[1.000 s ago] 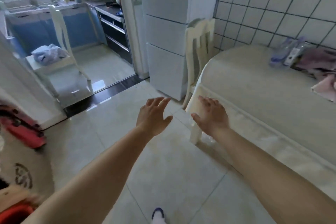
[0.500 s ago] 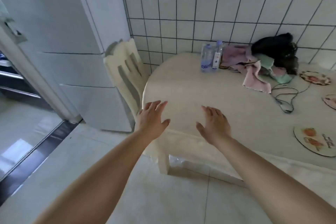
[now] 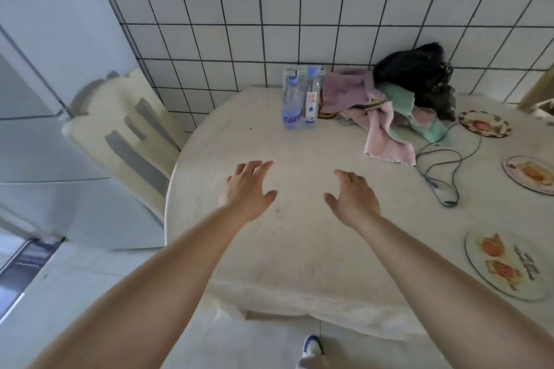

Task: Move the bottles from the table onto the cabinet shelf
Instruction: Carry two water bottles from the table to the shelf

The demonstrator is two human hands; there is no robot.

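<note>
Two clear plastic water bottles stand upright side by side at the far edge of the round white table (image 3: 299,249), against the tiled wall. The left bottle (image 3: 291,102) has blue lettering; the right bottle (image 3: 312,99) has a blue cap and a white label. My left hand (image 3: 247,189) and my right hand (image 3: 352,198) are stretched out over the table's middle, fingers spread, holding nothing. Both hands are well short of the bottles. No cabinet shelf is in view.
A heap of pink, green and black cloths (image 3: 389,105) lies right of the bottles. A dark cable (image 3: 440,171) and three decorated mats (image 3: 506,263) lie on the table's right side. A cream chair (image 3: 126,138) stands at the left, beside a white fridge (image 3: 39,99).
The view has swung from the kitchen floor to the table and come closer. Both outstretched hands now hover over the tabletop, nearer the bottles.
</note>
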